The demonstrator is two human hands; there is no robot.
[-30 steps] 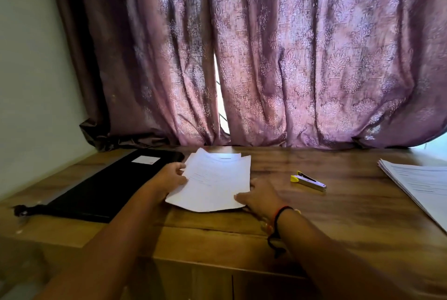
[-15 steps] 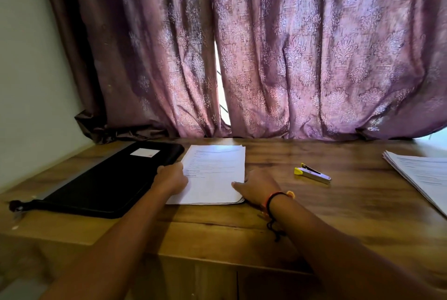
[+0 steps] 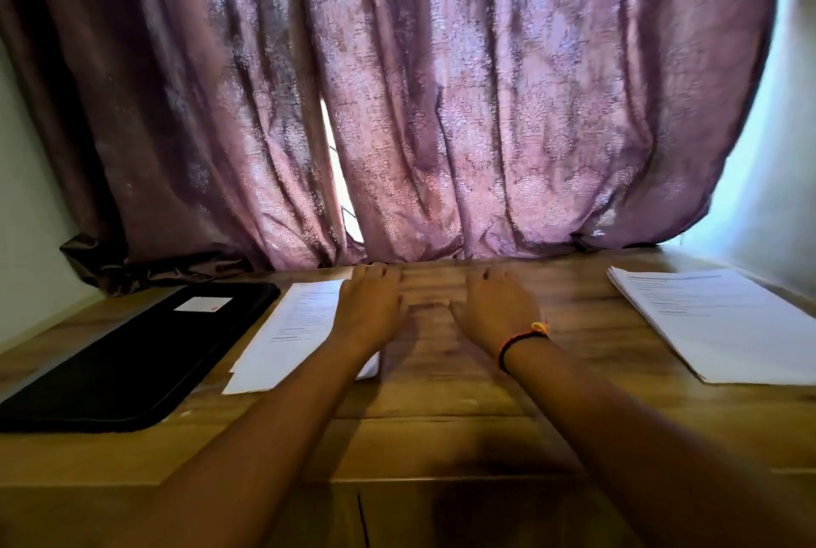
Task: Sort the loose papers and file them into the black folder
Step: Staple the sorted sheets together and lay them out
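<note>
Wooden desk (image 3: 441, 415), purple curtain (image 3: 485, 105) behind; left hand (image 3: 371, 309) and right hand (image 3: 494, 304) flat, spread, empty; black folder (image 3: 132, 353) shut at left beside squared papers (image 3: 291, 326); I'd gather the right pile (image 3: 715, 318), tapping edges flush.

A thin black-and-red cord bracelet (image 3: 521, 339) with a small yellow-orange knot (image 3: 539, 328) circles the wrist of the right grip (image 3: 494, 304); both forearms are bare.

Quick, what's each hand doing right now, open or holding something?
Left hand: open, fingers straight, holding nothing.
Right hand: open, fingers straight, holding nothing.
</note>
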